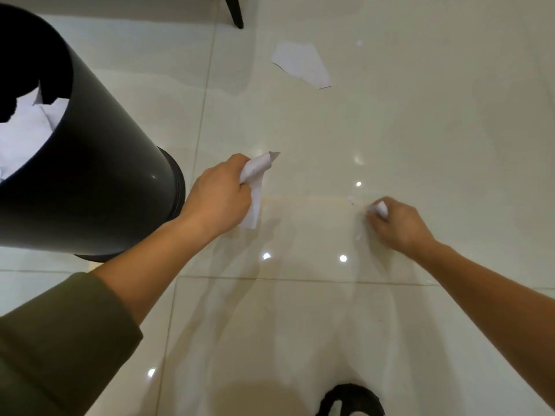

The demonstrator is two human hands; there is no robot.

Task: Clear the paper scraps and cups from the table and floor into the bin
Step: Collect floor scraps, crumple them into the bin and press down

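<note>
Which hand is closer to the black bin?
Left. The left hand, gripping crumpled paper, is right beside the bin; the right hand, pinching a small scrap, is farther away.

Glossy cream tiled floor (390, 130), dark furniture leg (235, 10)

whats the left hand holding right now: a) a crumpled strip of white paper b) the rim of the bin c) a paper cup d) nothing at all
a: the left hand grips a crumpled white paper strip, beside the dark bin and not touching it; the right hand pinches a small scrap.
</note>
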